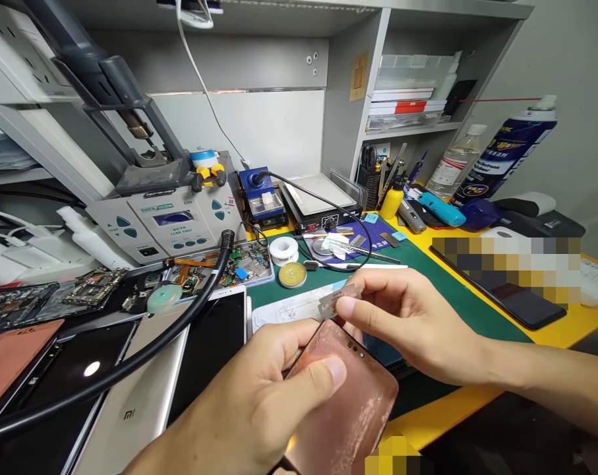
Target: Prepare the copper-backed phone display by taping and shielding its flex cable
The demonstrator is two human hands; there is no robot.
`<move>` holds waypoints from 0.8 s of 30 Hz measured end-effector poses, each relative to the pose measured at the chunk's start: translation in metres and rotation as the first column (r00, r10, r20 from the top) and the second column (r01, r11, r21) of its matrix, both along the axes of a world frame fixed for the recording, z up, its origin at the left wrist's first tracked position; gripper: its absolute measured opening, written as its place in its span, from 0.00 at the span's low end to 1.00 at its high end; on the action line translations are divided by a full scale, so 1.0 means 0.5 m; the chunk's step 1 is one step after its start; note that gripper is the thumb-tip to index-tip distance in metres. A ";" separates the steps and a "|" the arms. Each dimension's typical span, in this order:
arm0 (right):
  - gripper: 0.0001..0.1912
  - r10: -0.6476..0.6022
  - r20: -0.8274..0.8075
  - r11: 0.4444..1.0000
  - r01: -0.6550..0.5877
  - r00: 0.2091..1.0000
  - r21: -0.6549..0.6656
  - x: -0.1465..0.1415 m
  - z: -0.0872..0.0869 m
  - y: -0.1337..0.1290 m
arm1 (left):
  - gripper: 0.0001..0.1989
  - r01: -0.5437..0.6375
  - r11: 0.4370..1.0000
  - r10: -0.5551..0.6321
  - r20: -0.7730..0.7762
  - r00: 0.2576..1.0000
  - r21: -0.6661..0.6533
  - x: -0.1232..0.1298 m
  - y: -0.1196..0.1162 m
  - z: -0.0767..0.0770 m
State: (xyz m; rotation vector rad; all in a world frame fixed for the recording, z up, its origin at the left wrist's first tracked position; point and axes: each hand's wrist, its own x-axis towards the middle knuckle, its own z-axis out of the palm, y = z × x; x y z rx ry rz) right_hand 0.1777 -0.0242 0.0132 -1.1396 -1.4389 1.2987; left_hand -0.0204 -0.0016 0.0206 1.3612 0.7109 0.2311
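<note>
My left hand point(279, 389) grips a worn, copper-pink phone point(351, 409), its thumb flat across the back and its fingers under the edge. Scuffs run along the phone's lower right side and top, and a small camera opening shows near the upper edge. Between thumb and fingers, my right hand point(412, 323) pinches a thin metal razor blade point(339, 301) with printed lettering. The blade is right at the phone's top corner; whether it touches the edge, I cannot tell. Part of the fingertips behind the blade is hidden.
A black hose point(200, 303) arcs across the left, over several phones and circuit boards. Behind stand a hot-air station point(170, 224), a soldering station point(262, 198) and a heating plate point(321, 201). A solder spool point(283, 251) and flux tin point(293, 276) sit mid-mat; a black phone point(501, 284) lies right.
</note>
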 end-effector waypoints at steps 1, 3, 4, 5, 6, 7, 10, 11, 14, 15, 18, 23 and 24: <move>0.17 -0.008 0.009 1.000 0.008 1.000 0.002 0.000 0.000 0.000 | 0.11 0.006 1.000 -0.006 -0.006 1.000 -0.005 0.001 0.000 0.002; 0.17 -0.025 0.039 1.000 0.025 0.999 0.013 0.000 0.001 -0.001 | 0.10 0.007 1.000 -0.007 -0.020 1.000 -0.016 0.002 -0.001 0.007; 0.18 -0.032 0.051 0.999 0.031 0.998 0.019 -0.001 0.001 -0.002 | 0.10 0.001 1.000 -0.002 -0.025 1.000 -0.026 0.003 -0.002 0.008; 0.18 -0.036 0.061 0.999 0.034 0.997 0.023 -0.001 0.001 -0.002 | 0.10 -0.010 0.999 0.009 -0.026 1.000 -0.037 0.004 -0.003 0.009; 0.18 -0.036 0.067 0.999 0.035 0.997 0.025 -0.001 0.000 -0.002 | 0.10 -0.025 0.999 0.024 -0.024 0.999 -0.044 0.004 -0.003 0.008; 0.18 -0.037 0.071 0.999 0.035 0.997 0.027 -0.001 0.000 -0.002 | 0.11 -0.040 0.998 0.040 -0.018 0.999 -0.045 0.005 -0.004 0.006; 0.17 -0.044 0.084 0.999 0.041 0.996 0.035 0.000 -0.003 -0.002 | 0.13 -0.072 0.997 0.072 0.016 0.997 -0.017 0.009 -0.005 0.000; 0.17 -0.046 0.087 0.998 0.043 0.995 0.036 0.000 -0.004 -0.001 | 0.13 -0.074 0.997 0.074 0.025 0.997 -0.010 0.010 -0.006 -0.002; 0.16 -0.053 0.086 0.998 0.050 0.995 0.043 0.000 -0.004 -0.002 | 0.13 -0.068 0.998 0.068 0.053 0.996 -0.005 0.013 -0.008 -0.005; 0.16 -0.057 0.083 0.997 0.053 0.995 0.047 0.000 -0.004 -0.002 | 0.12 -0.074 0.997 0.074 0.064 0.995 -0.002 0.014 -0.009 -0.005; 0.16 -0.062 0.068 0.997 0.060 0.996 0.044 -0.001 -0.003 -0.004 | 0.13 -0.101 0.995 0.100 0.085 0.991 0.008 0.013 -0.013 -0.009; 0.15 -0.062 0.037 0.998 0.061 0.997 0.031 -0.002 0.000 -0.005 | 0.14 -0.137 0.990 0.133 0.107 0.985 0.027 0.016 -0.014 -0.019; 0.15 -0.060 0.031 0.998 0.059 0.998 0.034 -0.002 0.000 -0.004 | 0.14 -0.143 0.989 0.138 0.129 0.982 0.036 0.017 -0.014 -0.021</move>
